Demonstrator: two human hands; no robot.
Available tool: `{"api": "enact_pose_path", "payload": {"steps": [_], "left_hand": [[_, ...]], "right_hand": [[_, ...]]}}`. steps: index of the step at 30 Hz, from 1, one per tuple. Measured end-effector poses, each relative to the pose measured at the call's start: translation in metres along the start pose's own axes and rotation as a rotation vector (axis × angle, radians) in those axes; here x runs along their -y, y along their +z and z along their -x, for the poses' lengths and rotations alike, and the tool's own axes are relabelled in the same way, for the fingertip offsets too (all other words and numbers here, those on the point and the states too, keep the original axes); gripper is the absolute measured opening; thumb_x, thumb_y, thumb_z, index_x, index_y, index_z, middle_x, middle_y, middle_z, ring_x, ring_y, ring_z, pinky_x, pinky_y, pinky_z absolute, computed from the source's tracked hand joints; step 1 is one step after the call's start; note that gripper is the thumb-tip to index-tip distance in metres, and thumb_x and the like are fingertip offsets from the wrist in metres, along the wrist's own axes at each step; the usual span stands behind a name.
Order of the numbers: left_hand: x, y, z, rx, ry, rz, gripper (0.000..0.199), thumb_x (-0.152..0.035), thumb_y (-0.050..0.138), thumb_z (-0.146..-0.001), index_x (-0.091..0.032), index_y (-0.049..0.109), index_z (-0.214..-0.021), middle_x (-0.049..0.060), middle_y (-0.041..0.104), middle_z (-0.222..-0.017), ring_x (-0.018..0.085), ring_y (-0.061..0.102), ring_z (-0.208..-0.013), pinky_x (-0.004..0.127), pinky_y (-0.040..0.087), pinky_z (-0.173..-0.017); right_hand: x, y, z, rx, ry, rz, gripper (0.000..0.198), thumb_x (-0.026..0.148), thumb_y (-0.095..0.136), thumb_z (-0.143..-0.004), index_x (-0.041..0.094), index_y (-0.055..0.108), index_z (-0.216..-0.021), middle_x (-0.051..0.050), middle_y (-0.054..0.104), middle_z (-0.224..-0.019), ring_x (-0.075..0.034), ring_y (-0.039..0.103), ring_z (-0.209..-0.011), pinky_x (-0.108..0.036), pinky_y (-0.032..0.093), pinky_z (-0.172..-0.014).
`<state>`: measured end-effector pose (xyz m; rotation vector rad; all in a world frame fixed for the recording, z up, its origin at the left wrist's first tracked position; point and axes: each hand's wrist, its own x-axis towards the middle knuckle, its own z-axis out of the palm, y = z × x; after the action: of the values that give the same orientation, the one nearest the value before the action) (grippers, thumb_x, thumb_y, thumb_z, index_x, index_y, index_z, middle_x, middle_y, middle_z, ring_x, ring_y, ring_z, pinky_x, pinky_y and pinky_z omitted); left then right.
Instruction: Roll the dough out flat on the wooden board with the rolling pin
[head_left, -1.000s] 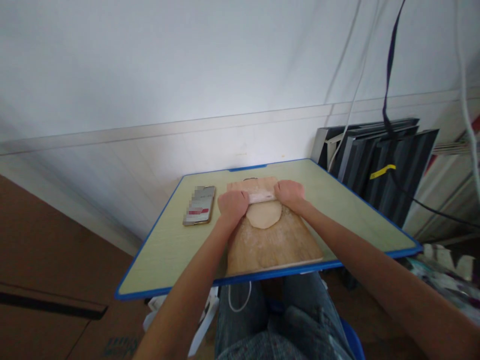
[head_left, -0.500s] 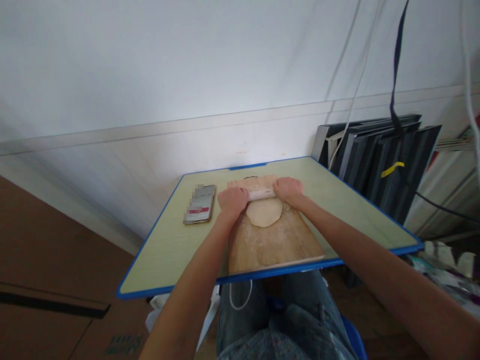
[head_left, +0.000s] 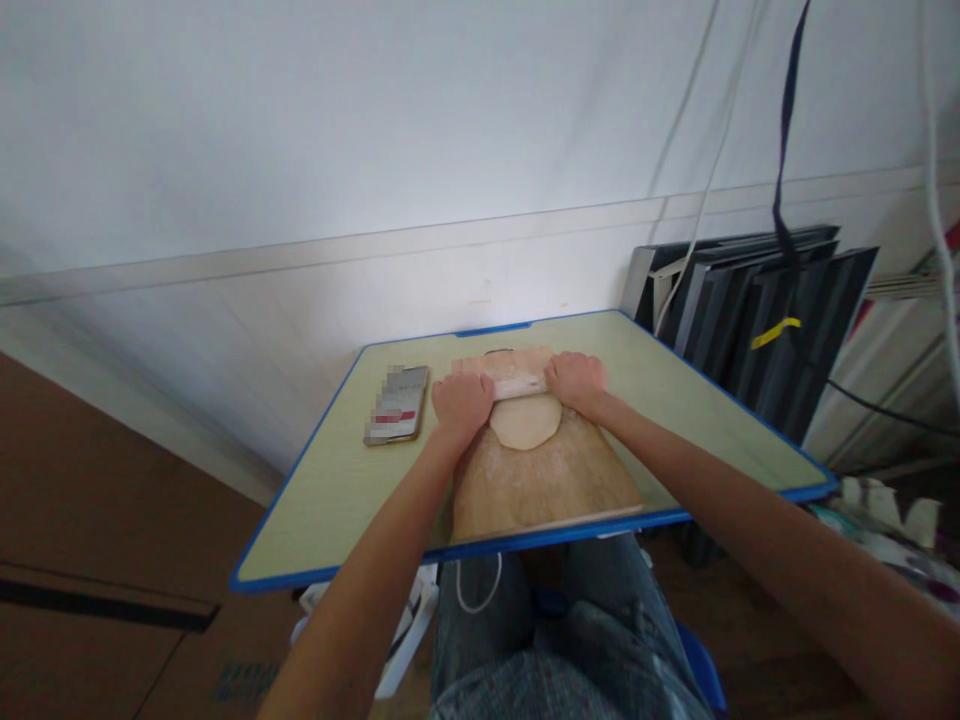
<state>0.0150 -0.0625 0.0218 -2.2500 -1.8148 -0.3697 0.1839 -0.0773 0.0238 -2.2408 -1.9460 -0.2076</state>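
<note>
Against half a second ago, little change: the green table (head_left: 330, 500) and the wooden board (head_left: 547, 490) at its near edge keep their places. On the board's far half the dough (head_left: 525, 425) lies flat, its visible outline about the same, so I judge this instant adds little spread. My left hand (head_left: 463, 402) and right hand (head_left: 576, 380) are fisted, fingers curled round either end of the rolling pin (head_left: 520, 386), which stays at the dough's far edge; pressure on the dough: cannot tell.
</note>
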Motion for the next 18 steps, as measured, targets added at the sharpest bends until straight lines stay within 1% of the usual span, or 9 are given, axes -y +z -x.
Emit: {"api": "enact_pose_path", "payload": {"steps": [2,5,8,11,13,14,16,18], "left_hand": [[-0.001,0.000,-0.009,0.026,-0.035,0.001,0.050,-0.029,0.021,-0.087,-0.008,0.066,-0.093,0.018,0.065,-0.091,0.026,0.061,-0.088,0.037,0.043,-0.072],[-0.002,0.000,-0.016,0.058,-0.063,0.008,0.048,-0.027,0.021,-0.087,-0.008,0.065,-0.095,0.019,0.065,-0.092,0.026,0.061,-0.089,0.036,0.043,-0.070],[-0.001,0.001,-0.009,0.044,-0.039,-0.002,0.050,-0.028,0.020,-0.087,-0.007,0.065,-0.092,0.018,0.065,-0.091,0.026,0.060,-0.088,0.036,0.042,-0.072],[0.001,0.003,0.003,-0.029,0.024,-0.022,0.051,-0.030,0.018,-0.088,-0.009,0.064,-0.091,0.017,0.065,-0.091,0.025,0.058,-0.090,0.038,0.040,-0.078],[0.002,0.003,0.009,-0.065,0.054,-0.027,0.051,-0.030,0.017,-0.088,-0.010,0.064,-0.092,0.015,0.064,-0.094,0.025,0.056,-0.093,0.039,0.039,-0.080],[0.002,0.002,0.010,-0.067,0.061,-0.028,0.050,-0.030,0.017,-0.088,-0.010,0.063,-0.093,0.015,0.064,-0.095,0.026,0.056,-0.094,0.040,0.038,-0.080],[0.002,0.001,0.007,-0.044,0.058,-0.031,0.048,-0.029,0.019,-0.088,-0.010,0.062,-0.095,0.016,0.063,-0.098,0.026,0.055,-0.096,0.040,0.039,-0.080],[0.001,0.001,-0.001,-0.007,0.041,-0.031,0.045,-0.028,0.022,-0.087,-0.009,0.062,-0.097,0.017,0.063,-0.100,0.027,0.055,-0.096,0.039,0.039,-0.079]], "right_hand": [[0.002,-0.001,-0.013,0.075,0.051,-0.041,0.042,0.026,0.028,-0.086,0.012,0.065,-0.100,-0.017,0.063,-0.105,-0.024,0.059,-0.095,-0.032,0.041,-0.074],[0.004,-0.002,-0.022,0.109,0.074,-0.073,0.042,0.027,0.030,-0.085,0.013,0.065,-0.103,-0.017,0.063,-0.107,-0.024,0.059,-0.096,-0.032,0.042,-0.072],[0.002,-0.002,-0.014,0.075,0.018,-0.025,0.043,0.026,0.027,-0.086,0.011,0.065,-0.100,-0.018,0.064,-0.103,-0.025,0.060,-0.094,-0.034,0.042,-0.072],[-0.001,-0.001,0.004,-0.032,-0.089,0.045,0.042,0.025,0.023,-0.089,0.011,0.063,-0.098,-0.018,0.064,-0.099,-0.025,0.058,-0.093,-0.037,0.040,-0.076],[-0.003,-0.001,0.011,-0.104,-0.136,0.061,0.042,0.026,0.022,-0.090,0.012,0.061,-0.097,-0.017,0.064,-0.099,-0.025,0.057,-0.093,-0.038,0.038,-0.079],[-0.003,-0.001,0.012,-0.116,-0.145,0.059,0.042,0.026,0.022,-0.090,0.012,0.061,-0.097,-0.017,0.064,-0.099,-0.025,0.057,-0.093,-0.039,0.038,-0.079],[-0.003,-0.001,0.008,-0.085,-0.124,0.048,0.042,0.025,0.022,-0.089,0.012,0.062,-0.096,-0.017,0.064,-0.099,-0.025,0.057,-0.093,-0.038,0.039,-0.078],[-0.001,-0.002,-0.002,-0.007,-0.078,0.033,0.044,0.025,0.023,-0.089,0.012,0.063,-0.098,-0.017,0.063,-0.101,-0.025,0.058,-0.094,-0.035,0.040,-0.075]]}}
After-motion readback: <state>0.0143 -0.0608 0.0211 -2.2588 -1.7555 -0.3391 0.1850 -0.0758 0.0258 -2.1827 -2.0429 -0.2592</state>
